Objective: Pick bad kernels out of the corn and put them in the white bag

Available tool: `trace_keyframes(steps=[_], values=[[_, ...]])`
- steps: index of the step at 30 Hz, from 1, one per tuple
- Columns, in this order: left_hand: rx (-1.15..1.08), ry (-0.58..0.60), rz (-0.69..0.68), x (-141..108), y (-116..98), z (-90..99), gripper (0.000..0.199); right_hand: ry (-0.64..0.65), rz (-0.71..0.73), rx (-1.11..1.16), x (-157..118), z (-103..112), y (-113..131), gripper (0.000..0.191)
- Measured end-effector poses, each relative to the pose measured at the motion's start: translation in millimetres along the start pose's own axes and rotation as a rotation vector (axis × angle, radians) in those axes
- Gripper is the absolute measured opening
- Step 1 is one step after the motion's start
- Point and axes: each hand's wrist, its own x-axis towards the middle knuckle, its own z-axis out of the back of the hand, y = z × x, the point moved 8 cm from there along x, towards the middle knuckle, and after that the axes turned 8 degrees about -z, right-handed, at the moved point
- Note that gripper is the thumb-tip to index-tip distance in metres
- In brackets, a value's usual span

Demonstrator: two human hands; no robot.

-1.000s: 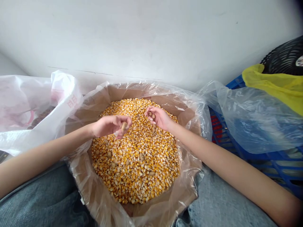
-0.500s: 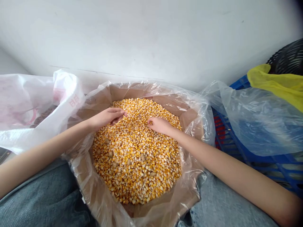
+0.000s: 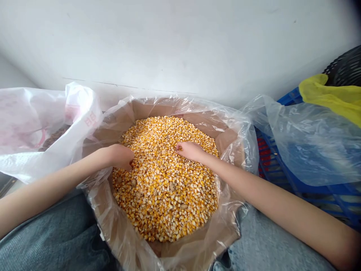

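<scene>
Cardboard box (image 3: 152,109), lined with clear plastic sheeting (image 3: 239,128): holds a mounded layer of dried yellow corn kernels (image 3: 166,199), a few brown pieces among them. Blue plastic crate (image 3: 327,199), just beside the box on the right: carries a clear plastic bag (image 3: 313,150), with a crumpled yellow bag (image 3: 329,94) lying against it.

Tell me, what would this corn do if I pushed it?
The corn kernels will probably slide apart around your fingers, since the left hand sits sunk among them. Each kernel looks small and hard, so it likely feels light and won't squash easily. The pile looks loose, without clumps, so some may roll away.
</scene>
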Motion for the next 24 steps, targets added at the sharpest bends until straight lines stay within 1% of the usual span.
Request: trace_keyframes(steps=[4,6,8,10,11,12,13,14,16,18,20,22,24], values=[[-0.001,0.032,-0.038,-1.4,-1.1,0.0,0.027,-0.011,-0.021,0.039,2.3,-0.3,-1.8,0.02],[-0.017,0.005,-0.03,-4.7,0.7,6.1,0.031,-0.018,-0.055,0.151,5.3,2.2,-6.5,0.017],[-0.032,-0.058,-0.019,-7.0,1.7,15.5,0.034,0.006,-0.098,0.359,8.1,5.3,-12.2,0.015],[-0.08,-0.126,-0.025,-7.1,0.2,24.1,0.035,0.076,-0.102,0.681,9.1,8.7,-12.7,0.017],[-0.14,-0.154,-0.046,-6.1,-2.2,27.2,0.034,0.119,-0.079,0.873,8.6,11.9,-9.7,0.019],[-0.237,-0.176,-0.08,-4.7,-5.5,29.4,0.033,0.158,-0.041,1.071,7.5,16.7,-5.3,0.019],[-0.379,-0.188,-0.127,-2.9,-9.5,30.5,0.031,0.186,0.007,1.261,5.8,23.1,-0.8,0.018],[-0.565,-0.194,-0.177,-1.2,-13.6,31.1,0.029,0.202,0.051,1.425,3.8,29.9,2.9,0.015],[-1.01,-0.187,-0.259,1.7,-20.0,31.4,0.026,0.211,0.107,1.655,0.1,40.6,6.5,0.008],[-1.422,-0.19,-0.296,3.5,-21.8,32.3,0.021,0.212,0.124,1.78,-2.2,45.7,6.4,0.008],[-1.711,-0.242,-0.313,4.1,-19.0,35.5,0.015,0.22,0.129,1.843,-2.8,46.8,5.0,0.012],[-1.885,-0.312,-0.321,4.0,-14.1,38.8,0.013,0.225,0.122,1.866,-1.8,45.6,3.0,0.014],[-1.971,-0.364,-0.307,4.8,-9.3,39.6,0.014,0.211,0.084,1.841,0.5,42.8,-0.1,0.016]])
